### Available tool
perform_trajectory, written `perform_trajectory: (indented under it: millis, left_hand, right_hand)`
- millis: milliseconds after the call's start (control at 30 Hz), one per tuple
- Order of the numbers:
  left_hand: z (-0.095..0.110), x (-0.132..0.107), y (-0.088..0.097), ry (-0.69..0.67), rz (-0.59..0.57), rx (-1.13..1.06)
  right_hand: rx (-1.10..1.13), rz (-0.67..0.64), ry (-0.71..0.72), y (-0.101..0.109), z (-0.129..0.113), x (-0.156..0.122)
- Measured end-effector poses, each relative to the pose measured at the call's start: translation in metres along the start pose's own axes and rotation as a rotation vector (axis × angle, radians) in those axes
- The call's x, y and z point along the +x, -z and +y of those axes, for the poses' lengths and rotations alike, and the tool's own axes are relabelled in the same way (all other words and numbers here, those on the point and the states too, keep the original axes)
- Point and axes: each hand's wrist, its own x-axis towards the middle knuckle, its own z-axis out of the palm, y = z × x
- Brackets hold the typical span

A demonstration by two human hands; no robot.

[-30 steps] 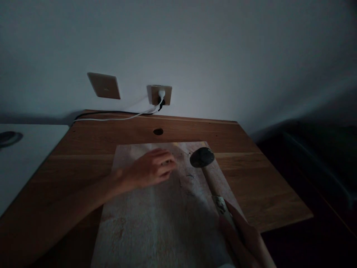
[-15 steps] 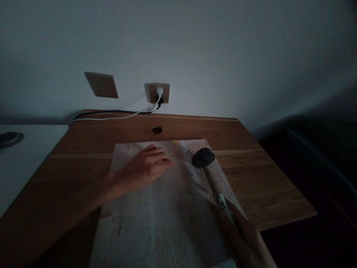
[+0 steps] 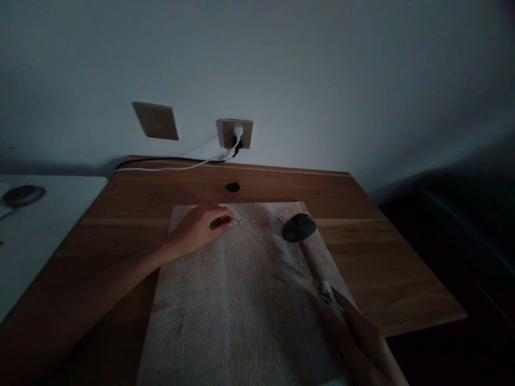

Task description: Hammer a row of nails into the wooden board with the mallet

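A pale wooden board point(image 3: 237, 300) lies flat on a brown wooden desk point(image 3: 161, 193). My left hand point(image 3: 199, 229) rests on the board's far left part, fingers curled in a pinch on something small that I cannot make out. Several small nails point(image 3: 253, 220) show in a row just right of its fingertips. My right hand point(image 3: 356, 343) grips the wooden handle of a hammer point(image 3: 309, 252) at the lower right. The hammer's dark head point(image 3: 298, 227) rests on the board near its far right corner.
The room is dim. On the wall behind the desk are a switch plate point(image 3: 155, 120) and a socket point(image 3: 236, 133) with a white plug and cables running left. A cable hole point(image 3: 232, 187) is in the desk. A white surface point(image 3: 36, 225) adjoins at left.
My left hand drew back to the left and closed into a pinch, uncovering the nails. The hammer and my right hand stayed about where they were.
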Motion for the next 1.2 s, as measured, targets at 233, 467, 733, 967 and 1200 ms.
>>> perform_trajectory:
  millis: [233,467,733,967,1200]
  left_hand:
    - [-0.006,-0.001,-0.001,-0.03,0.003,0.018]
    - [-0.004,0.001,0.0,-0.04,-0.012,-0.01]
    - [-0.002,0.003,0.001,0.079,-0.019,-0.076]
    - [0.001,0.004,0.003,0.134,-0.01,-0.12]
    - [-0.003,0.004,0.002,0.099,-0.011,-0.124]
  right_hand:
    - [0.026,-0.016,-0.056,0.0,0.0,0.008]
    - [0.09,-0.072,-0.118,-0.025,-0.038,0.02]
    - [0.23,-0.264,-0.088,-0.051,-0.092,0.041]
    - [0.203,-0.326,-0.05,-0.057,-0.087,0.041]
    - [0.218,-0.348,-0.05,-0.06,-0.083,0.04]
